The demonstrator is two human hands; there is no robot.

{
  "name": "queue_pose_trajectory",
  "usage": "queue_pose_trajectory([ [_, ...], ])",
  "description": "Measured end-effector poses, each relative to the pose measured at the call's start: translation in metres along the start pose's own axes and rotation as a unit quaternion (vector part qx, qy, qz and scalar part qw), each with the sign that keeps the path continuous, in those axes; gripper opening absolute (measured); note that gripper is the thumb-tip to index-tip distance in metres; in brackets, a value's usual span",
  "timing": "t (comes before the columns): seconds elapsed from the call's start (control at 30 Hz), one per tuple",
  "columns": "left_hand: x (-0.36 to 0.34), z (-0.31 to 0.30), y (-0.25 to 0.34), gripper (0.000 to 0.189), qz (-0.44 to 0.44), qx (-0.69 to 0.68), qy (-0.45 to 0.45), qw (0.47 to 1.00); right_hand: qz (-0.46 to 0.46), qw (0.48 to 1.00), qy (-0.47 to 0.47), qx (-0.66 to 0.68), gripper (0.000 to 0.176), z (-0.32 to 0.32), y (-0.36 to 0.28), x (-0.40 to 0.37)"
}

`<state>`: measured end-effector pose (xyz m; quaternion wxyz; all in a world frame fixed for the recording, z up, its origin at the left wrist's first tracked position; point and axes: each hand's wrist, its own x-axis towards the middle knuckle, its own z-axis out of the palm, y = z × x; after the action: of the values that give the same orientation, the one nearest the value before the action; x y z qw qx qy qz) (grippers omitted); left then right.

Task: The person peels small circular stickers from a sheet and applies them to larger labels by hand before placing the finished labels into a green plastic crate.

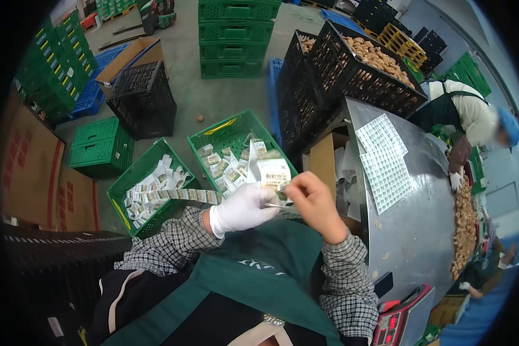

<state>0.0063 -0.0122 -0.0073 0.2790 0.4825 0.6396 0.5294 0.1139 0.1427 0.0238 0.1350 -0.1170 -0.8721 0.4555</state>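
Note:
My left hand (248,207), in a white glove, is closed on a white and pale-yellow printed packet (274,173) with Chinese characters. A long strip of small labels (193,195) runs from the left green crate (120,214) to this hand. My bare right hand (317,202) pinches at the packet's lower right edge; what lies between its fingertips is too small to make out. Just beyond my hands, the other green crate (199,140) holds many small labelled packets (225,167). Loose white label strips (155,184) fill the left crate.
At right, a metal table (409,242) carries label sheets (383,164), brown produce (464,230) and a red scale (395,323). Black crates of produce (357,69) stand at its far end. A co-worker (470,109) bends over the table. Stacked green crates (236,43) stand ahead.

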Motion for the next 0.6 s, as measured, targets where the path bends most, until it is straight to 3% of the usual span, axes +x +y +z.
queue_pose_trajectory([
  [0.03, 0.001, 0.0, 0.003, 0.006, 0.015, 0.024, 0.004, 1.0, -0.027, 0.997, 0.01, -0.074, 0.015, 0.005, -0.001, -0.001],
  [0.13, 0.001, -0.002, 0.004, 0.006, 0.051, 0.014, -0.018, 0.998, 0.098, 0.986, -0.038, -0.127, 0.016, -0.007, -0.016, 0.002],
  [0.17, 0.001, -0.002, 0.003, 0.005, 0.06, -0.003, -0.031, 0.998, 0.042, 0.998, -0.024, -0.038, 0.015, -0.005, -0.002, 0.002],
  [0.27, 0.0, 0.001, -0.003, 0.006, 0.07, 0.003, -0.117, 0.991, 0.041, 0.971, 0.092, 0.218, 0.014, -0.014, 0.001, 0.014],
  [0.3, 0.0, 0.002, -0.006, 0.007, 0.056, 0.036, -0.102, 0.992, 0.0, 0.957, 0.097, 0.274, 0.024, -0.022, 0.004, 0.022],
  [0.4, -0.003, -0.004, 0.001, 0.005, -0.02, 0.036, -0.05, 0.998, -0.003, 0.968, 0.084, 0.236, 0.042, -0.024, -0.003, 0.022],
  [0.43, -0.003, -0.005, -0.001, 0.004, -0.021, 0.018, -0.041, 0.999, -0.006, 0.975, 0.023, 0.221, 0.056, -0.021, -0.007, 0.018],
  [0.47, -0.002, -0.005, 0.001, 0.004, -0.013, 0.022, -0.033, 0.999, 0.008, 0.984, -0.031, 0.176, 0.059, -0.018, -0.015, 0.012],
  [0.53, -0.001, -0.004, 0.004, 0.003, 0.005, 0.031, -0.023, 0.999, -0.047, 0.991, -0.085, 0.087, 0.059, -0.005, -0.017, 0.007],
  [0.6, -0.001, -0.002, 0.003, 0.003, 0.029, 0.042, -0.015, 0.999, -0.091, 0.994, -0.048, -0.026, 0.059, 0.001, -0.018, 0.009],
])
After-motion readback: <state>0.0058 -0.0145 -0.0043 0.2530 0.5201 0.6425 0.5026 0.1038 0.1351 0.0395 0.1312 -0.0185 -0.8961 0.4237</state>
